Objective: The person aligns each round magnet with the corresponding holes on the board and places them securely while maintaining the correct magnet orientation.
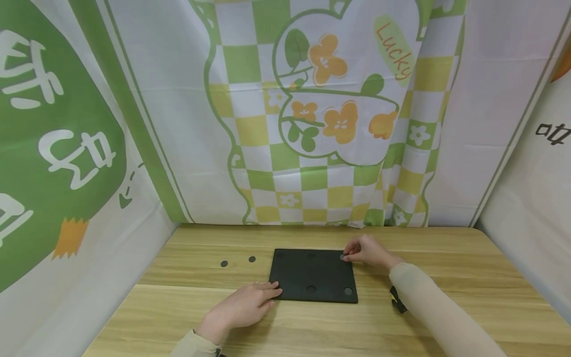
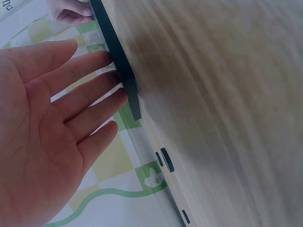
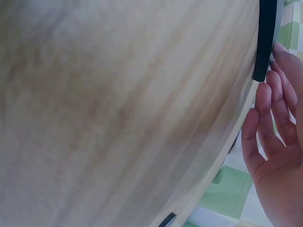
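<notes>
A thin black rectangular board (image 1: 312, 275) lies flat on the wooden table, with several round spots on its top. My left hand (image 1: 245, 305) rests its fingertips on the board's near left corner, and in the left wrist view its fingers are nearly straight. At the far right corner, my right hand (image 1: 368, 252) pinches a small dark disc (image 1: 342, 257) between thumb and fingers, at the board's surface. A greyish disc (image 1: 348, 291) shows in the near right corner. Left of the board lie two loose dark discs, a nearer one (image 1: 224, 264) and a farther one (image 1: 252, 259).
The wooden table (image 1: 187, 307) reaches back to a patterned green and white curtain (image 1: 312, 188), with printed cloth on both sides. A black and yellow band (image 1: 397, 300) shows by the right sleeve. Small dark pieces (image 3: 167, 220) appear on the table in the right wrist view.
</notes>
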`<state>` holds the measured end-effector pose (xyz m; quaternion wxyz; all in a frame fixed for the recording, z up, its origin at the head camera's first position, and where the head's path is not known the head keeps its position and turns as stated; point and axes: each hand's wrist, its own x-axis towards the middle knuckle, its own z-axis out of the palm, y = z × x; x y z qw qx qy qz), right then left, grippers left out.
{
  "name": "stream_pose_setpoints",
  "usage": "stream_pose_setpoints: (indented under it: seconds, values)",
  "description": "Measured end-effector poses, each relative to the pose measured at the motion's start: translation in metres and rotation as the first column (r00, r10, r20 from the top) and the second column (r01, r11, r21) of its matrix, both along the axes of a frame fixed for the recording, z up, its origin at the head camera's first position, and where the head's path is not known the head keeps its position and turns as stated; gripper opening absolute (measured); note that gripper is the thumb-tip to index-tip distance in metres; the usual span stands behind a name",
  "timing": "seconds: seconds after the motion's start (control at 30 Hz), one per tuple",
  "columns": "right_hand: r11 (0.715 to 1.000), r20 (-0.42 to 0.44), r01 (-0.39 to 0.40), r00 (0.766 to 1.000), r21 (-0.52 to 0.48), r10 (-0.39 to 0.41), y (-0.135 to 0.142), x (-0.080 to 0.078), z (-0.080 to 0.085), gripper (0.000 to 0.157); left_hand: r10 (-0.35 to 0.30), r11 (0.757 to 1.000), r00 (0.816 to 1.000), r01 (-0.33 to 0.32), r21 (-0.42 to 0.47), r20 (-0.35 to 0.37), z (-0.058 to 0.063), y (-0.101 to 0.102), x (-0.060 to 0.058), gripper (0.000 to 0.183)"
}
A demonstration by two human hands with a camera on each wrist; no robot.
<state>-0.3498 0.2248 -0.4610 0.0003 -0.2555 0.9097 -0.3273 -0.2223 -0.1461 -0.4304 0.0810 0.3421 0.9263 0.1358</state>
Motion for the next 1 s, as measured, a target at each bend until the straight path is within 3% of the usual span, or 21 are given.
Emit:
stream_pose_setpoints:
  seconds: [0.67, 1.0]
  values:
    - [0.999, -0.046, -0.044, 0.998, 0.019, 0.044, 0.0073, 0.0026, -0.0003, 0.01, 0.001, 1.0, 1.0, -0.001, -0.001, 0.015, 0.0005, -0.0004, 0.0007, 0.037]
    - [0.997, -0.112, -0.052, 0.992, 0.056, 0.058, 0.0096, 0.0069, 0.0006, 0.005, 0.0, 1.0, 1.0, 0.0, -0.002, 0.005, 0.0015, 0.0002, 0.001, 0.037]
